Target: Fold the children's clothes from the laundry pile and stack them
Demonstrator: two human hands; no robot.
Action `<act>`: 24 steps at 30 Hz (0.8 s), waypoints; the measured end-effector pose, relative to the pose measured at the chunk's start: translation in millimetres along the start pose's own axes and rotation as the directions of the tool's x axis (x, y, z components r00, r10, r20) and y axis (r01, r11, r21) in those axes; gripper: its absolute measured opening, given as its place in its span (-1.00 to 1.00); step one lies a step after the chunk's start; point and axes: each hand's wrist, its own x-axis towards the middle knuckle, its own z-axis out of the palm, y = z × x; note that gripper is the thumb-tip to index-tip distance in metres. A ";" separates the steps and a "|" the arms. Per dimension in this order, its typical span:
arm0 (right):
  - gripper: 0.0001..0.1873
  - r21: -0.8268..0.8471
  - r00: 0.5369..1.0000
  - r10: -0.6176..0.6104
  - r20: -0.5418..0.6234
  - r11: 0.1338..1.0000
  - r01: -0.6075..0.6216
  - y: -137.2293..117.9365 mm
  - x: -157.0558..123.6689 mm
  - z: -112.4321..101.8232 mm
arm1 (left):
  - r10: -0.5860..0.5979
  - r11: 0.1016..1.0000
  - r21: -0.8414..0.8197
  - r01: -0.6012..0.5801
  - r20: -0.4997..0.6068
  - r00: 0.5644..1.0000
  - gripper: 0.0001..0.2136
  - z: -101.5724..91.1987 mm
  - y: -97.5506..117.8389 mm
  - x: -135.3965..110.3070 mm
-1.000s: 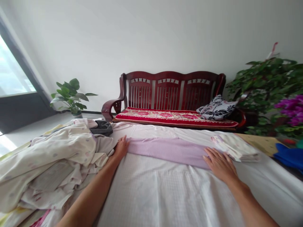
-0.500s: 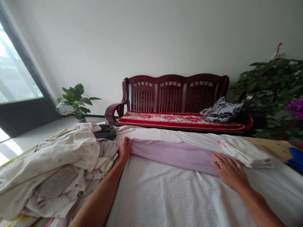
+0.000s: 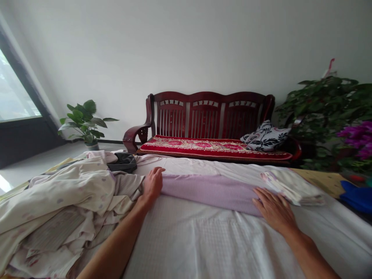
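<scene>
A long strip of lilac ribbed cloth [image 3: 209, 192], folded narrow, lies across a white sheet in front of me. At its left end rests my left hand [image 3: 153, 183], fingers loosely stretched toward the right and the thumb hidden. My right hand [image 3: 274, 207] lies open on the strip's right end, its fingers flat and pointing left. Just beyond that hand sits a folded white cloth [image 3: 299, 188] with a pinkish pattern. Beside my left forearm is a loose heap of pale clothes [image 3: 72, 197].
The white sheet [image 3: 186, 240] has wrinkles near me. A dark grey cloth [image 3: 123, 162] lies behind the heap, and a blue item [image 3: 356, 195] at the right edge. Further back stand a wooden bench [image 3: 203, 116] with a patterned cushion [image 3: 266, 136], and potted plants [image 3: 84, 122].
My left hand's fingers have loosened from their curl on the strip's end and now stretch out more. My right hand stays on the other end. The view has shifted slightly right.
</scene>
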 end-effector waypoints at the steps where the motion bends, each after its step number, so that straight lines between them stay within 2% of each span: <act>1: -0.45 -0.003 1.000 0.001 -0.013 1.000 -0.001 -1.8 0.6 -1.7 | 0.068 0.997 -0.043 -0.066 0.053 0.996 -0.67 1.8 10.9 -0.6; 4: -0.45 -0.009 0.998 -0.039 -0.044 0.999 0.038 -11.7 3.9 -7.4 | 0.226 0.967 -0.172 -0.189 0.229 0.947 -0.66 14.3 41.6 -2.7; 6: -0.45 -0.010 0.996 -0.080 -0.026 0.997 0.080 -19.7 6.5 -9.7 | 0.302 0.951 -0.171 -0.259 0.318 0.899 -0.62 25.0 53.2 -4.6; 8: -0.44 -0.016 0.995 -0.093 0.020 0.996 0.093 -25.1 8.0 -8.9 | 0.337 0.941 -0.096 -0.326 0.390 0.857 -0.58 34.1 54.0 -6.4; 10: -0.43 -0.034 0.995 -0.071 0.074 0.997 0.074 -25.6 7.4 -5.9 | 0.329 0.931 -0.003 -0.365 0.443 0.834 -0.52 40.1 45.6 -7.8; 13: -0.42 -0.066 0.992 0.004 0.125 0.998 0.004 -18.7 4.1 -1.9 | 0.306 0.917 0.090 -0.388 0.465 0.831 -0.46 43.0 26.4 -8.9; 17: -0.48 -0.039 0.994 0.031 0.103 0.999 -0.027 -7.2 1.0 -3.0 | 0.261 0.913 0.180 -0.365 0.430 0.864 -0.46 41.5 10.4 -11.1; 20: -0.54 0.014 0.999 0.054 0.002 0.998 -0.054 3.4 1.2 -4.2 | 0.222 0.916 0.212 -0.341 0.441 0.870 -0.46 38.9 11.3 -11.9; 24: -0.58 0.073 0.967 0.218 -0.131 0.975 -0.210 22.0 0.5 -4.8 | 0.112 0.931 0.247 -0.268 0.507 0.855 -0.48 34.6 28.5 -6.4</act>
